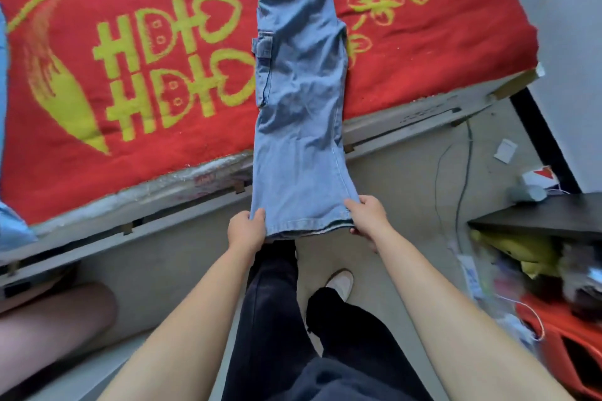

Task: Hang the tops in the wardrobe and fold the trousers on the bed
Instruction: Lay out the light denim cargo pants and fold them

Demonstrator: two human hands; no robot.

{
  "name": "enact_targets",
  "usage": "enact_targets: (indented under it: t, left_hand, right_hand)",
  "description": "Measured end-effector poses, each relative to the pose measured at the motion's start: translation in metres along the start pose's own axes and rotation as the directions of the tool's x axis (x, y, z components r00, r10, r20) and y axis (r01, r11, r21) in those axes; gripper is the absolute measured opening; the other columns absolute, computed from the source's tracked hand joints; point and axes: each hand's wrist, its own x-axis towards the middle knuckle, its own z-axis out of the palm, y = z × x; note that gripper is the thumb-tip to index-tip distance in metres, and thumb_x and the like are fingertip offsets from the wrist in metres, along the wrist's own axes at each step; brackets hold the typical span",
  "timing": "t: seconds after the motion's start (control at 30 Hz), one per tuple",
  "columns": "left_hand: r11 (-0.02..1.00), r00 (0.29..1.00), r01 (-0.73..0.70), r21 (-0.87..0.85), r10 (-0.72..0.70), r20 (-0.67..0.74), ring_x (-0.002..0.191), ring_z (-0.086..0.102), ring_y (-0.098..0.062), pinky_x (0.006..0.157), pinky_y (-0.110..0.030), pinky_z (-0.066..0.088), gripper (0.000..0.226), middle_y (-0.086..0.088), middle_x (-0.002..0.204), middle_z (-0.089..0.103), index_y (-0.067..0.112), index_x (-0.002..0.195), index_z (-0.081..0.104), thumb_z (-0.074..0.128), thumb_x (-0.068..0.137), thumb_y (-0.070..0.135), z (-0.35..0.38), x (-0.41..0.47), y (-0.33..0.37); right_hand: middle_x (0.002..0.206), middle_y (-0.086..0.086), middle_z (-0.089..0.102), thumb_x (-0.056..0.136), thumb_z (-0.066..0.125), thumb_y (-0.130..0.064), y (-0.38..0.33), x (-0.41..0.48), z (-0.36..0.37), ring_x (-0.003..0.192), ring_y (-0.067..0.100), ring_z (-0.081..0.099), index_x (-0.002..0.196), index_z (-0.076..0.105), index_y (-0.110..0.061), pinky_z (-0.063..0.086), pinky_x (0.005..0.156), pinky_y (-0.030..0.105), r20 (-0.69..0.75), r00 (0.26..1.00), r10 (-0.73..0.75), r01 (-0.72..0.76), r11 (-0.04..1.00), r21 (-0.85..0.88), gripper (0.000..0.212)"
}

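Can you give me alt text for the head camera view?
A person's left hand and right hand hold the hem of pale blue jeans, stretched lengthwise across a red blanket with yellow patterns on a bed and out past its edge. Below are the person's dark trousers and a white shoe.

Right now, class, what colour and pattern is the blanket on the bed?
Red blanket with yellow-green flowers, leaves and characters, clearest in the head view.
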Motion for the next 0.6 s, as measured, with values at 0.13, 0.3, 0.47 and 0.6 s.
enact_targets:
  t: [0.13, 0.3, 0.47, 0.6]
  left_hand:
    - [0.978, 0.991, -0.081, -0.191, 0.059, -0.118, 0.064, 0.036, -0.022, 0.059, -0.035, 0.031, 0.032, -0.01, 0.07, 0.037, 0.011, 0.07, 0.038, 0.056, 0.089, 0.029, 0.0, -0.012, 0.001]
    - [0.986, 0.994, 0.089, -0.14, -0.078, 0.079, 0.058, 0.07, -0.024, 0.038, -0.024, 0.029, 0.004, -0.014, 0.093, 0.064, 0.007, 0.088, 0.05, 0.052, 0.09, 0.009, 0.002, -0.019, -0.005]
    - [0.921, 0.973, 0.221, -0.321, -0.189, 0.129, 0.055, 0.067, -0.021, 0.04, -0.024, 0.035, 0.025, -0.016, 0.108, 0.068, 0.004, 0.118, 0.052, 0.054, 0.094, 0.009, -0.003, -0.008, 0.015]
    - [0.864, 0.966, 0.249, -0.437, -0.189, 0.178, 0.054, 0.069, -0.015, 0.041, -0.022, 0.038, 0.023, -0.003, 0.092, 0.073, 0.018, 0.118, 0.052, 0.053, 0.096, 0.014, -0.01, 0.02, 0.055]
  right_hand:
    - [0.083, -0.01, 0.067, 0.092, 0.063, -0.028, 0.009, -0.003, -0.005, 0.068, 0.004, 0.061, 0.106, 0.069, -0.017, 0.049, 0.062, 0.021, -0.087, 0.988, -0.126, 0.139, 0.976, 0.165, 0.019]
    - [0.097, 0.007, 0.063, 0.091, 0.062, -0.018, 0.041, -0.001, -0.006, 0.069, 0.019, 0.055, 0.116, 0.064, -0.007, 0.047, 0.051, 0.027, 0.058, 0.984, 0.169, -0.173, 0.983, 0.069, 0.028]
    - [0.118, 0.008, 0.06, 0.087, 0.067, -0.022, 0.023, 0.009, -0.014, 0.074, 0.022, 0.063, 0.123, 0.049, -0.026, 0.049, 0.052, 0.026, -0.012, 0.988, 0.152, -0.14, 0.937, 0.321, 0.04]
    - [0.102, 0.007, 0.069, 0.095, 0.054, -0.012, -0.028, 0.029, -0.014, 0.074, 0.019, 0.063, 0.102, 0.064, -0.026, 0.047, 0.051, 0.024, 0.039, 0.997, 0.06, -0.071, 0.893, 0.445, 0.019]
